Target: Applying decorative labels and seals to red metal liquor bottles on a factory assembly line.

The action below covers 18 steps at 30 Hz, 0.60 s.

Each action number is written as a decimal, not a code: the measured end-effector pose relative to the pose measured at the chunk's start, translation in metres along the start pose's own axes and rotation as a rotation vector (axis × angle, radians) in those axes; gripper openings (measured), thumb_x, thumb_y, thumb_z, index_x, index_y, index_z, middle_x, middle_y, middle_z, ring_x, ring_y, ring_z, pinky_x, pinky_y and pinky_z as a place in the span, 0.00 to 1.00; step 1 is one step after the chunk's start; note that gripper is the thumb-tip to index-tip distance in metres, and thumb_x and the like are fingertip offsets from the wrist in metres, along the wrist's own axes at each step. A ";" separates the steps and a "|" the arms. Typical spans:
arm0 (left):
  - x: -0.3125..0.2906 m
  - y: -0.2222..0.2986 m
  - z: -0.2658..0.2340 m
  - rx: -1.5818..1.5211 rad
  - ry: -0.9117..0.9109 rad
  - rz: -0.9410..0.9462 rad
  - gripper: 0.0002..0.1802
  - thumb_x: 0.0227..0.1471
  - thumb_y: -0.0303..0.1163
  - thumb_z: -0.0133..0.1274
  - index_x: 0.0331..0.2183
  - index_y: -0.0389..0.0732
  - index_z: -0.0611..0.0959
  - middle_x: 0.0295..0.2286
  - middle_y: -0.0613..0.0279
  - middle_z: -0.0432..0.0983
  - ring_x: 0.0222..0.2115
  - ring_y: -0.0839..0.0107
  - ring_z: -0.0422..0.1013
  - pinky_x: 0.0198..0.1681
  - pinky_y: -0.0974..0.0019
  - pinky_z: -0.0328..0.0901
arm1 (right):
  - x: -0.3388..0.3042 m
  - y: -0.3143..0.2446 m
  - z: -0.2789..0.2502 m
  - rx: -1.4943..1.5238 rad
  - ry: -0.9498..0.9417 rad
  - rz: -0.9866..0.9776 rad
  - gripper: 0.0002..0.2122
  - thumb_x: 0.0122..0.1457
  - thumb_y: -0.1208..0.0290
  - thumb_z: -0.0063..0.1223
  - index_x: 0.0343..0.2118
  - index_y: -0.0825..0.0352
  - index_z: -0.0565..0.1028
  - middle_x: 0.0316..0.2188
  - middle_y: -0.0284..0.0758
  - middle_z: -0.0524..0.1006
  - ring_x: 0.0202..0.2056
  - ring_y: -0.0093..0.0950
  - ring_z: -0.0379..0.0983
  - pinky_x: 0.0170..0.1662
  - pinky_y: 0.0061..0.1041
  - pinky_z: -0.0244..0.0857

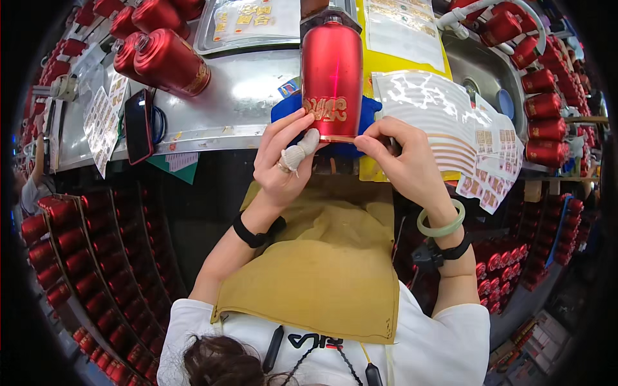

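Lying lengthwise on the desk (244,96), red bottle (332,74) pointing away, base toward body; glossy metallic, gold label. Left hand (283,161) and right hand (402,161) pinching its base rim.

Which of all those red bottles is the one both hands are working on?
The red bottle lying on the blue cloth at centre, gold emblem facing up. The left hand and right hand touch its near end; the others lie untouched at the sides.

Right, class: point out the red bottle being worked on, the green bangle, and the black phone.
red bottle (332,64), head view, middle of its body.
green bangle (441,224), head view, its outer rim at the wrist.
black phone (138,125), head view, middle of its dark screen.
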<state>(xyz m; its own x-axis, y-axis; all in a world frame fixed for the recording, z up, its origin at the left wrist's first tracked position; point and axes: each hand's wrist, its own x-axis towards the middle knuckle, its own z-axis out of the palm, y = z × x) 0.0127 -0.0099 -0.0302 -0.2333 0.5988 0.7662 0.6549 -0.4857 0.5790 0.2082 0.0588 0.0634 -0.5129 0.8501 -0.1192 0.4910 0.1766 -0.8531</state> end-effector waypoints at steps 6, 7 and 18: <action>0.006 0.012 -0.001 0.205 -0.052 0.153 0.15 0.45 0.18 0.67 0.38 0.40 0.89 0.47 0.55 0.81 0.46 0.53 0.76 0.45 0.60 0.75 | -0.001 0.006 -0.003 0.013 0.025 0.005 0.11 0.60 0.68 0.64 0.31 0.73 0.79 0.22 0.38 0.75 0.24 0.26 0.66 0.30 0.27 0.61; 0.010 0.017 -0.002 0.289 -0.095 0.178 0.16 0.44 0.19 0.66 0.39 0.42 0.89 0.47 0.56 0.81 0.47 0.53 0.75 0.45 0.59 0.75 | 0.000 0.007 -0.003 0.004 0.023 0.011 0.11 0.60 0.68 0.64 0.31 0.73 0.79 0.23 0.38 0.76 0.24 0.26 0.66 0.30 0.27 0.61; -0.002 0.006 0.003 0.021 0.001 0.006 0.14 0.46 0.15 0.66 0.37 0.37 0.88 0.44 0.52 0.82 0.48 0.54 0.77 0.45 0.61 0.77 | 0.002 0.009 0.000 0.004 0.020 0.004 0.12 0.60 0.67 0.63 0.30 0.74 0.79 0.23 0.38 0.75 0.24 0.26 0.65 0.30 0.27 0.61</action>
<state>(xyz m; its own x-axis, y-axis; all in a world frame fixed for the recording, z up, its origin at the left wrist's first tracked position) 0.0190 -0.0124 -0.0292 -0.2300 0.5952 0.7700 0.6710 -0.4761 0.5685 0.2117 0.0616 0.0557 -0.4968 0.8606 -0.1121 0.4899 0.1715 -0.8547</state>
